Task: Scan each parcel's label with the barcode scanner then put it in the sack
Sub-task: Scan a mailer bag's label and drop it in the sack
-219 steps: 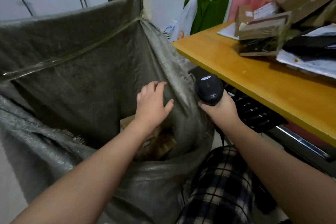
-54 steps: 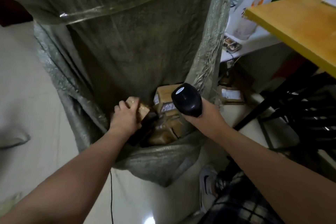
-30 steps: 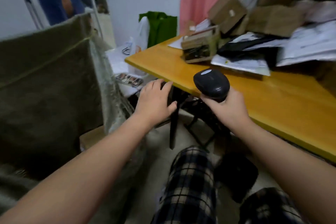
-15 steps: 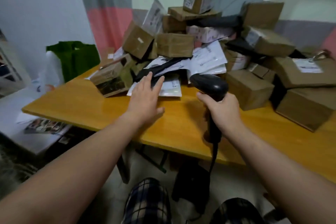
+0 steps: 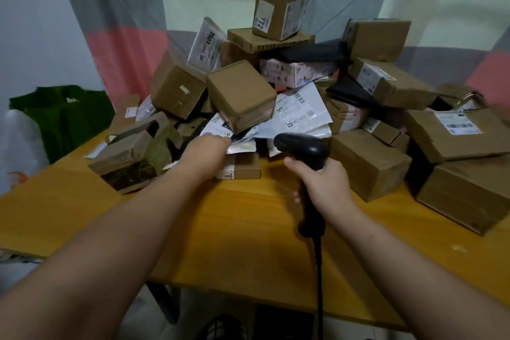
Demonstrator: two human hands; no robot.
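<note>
A heap of parcels covers the back of the orange table (image 5: 234, 232): brown boxes such as a cube (image 5: 241, 98), white mailers and black bags. My left hand (image 5: 205, 148) reaches into the heap's front, its fingers curled at the edge of a white mailer (image 5: 241, 146) that lies on a flat brown box (image 5: 244, 170). My right hand (image 5: 325, 186) grips the handle of the black barcode scanner (image 5: 303, 146), whose head points at the pile just right of that mailer. The sack is out of view.
The scanner's cable (image 5: 320, 284) hangs over the table's front edge. A torn box (image 5: 124, 163) lies at the front left of the heap. A green bag (image 5: 60, 113) and a white bag (image 5: 16, 143) stand left of the table. Large boxes (image 5: 466, 201) fill the right side.
I turned from the sack to the table. My left hand has moved forward from above the table into the pile and closed on the white mailer's edge. The scanner stayed in my right hand.
</note>
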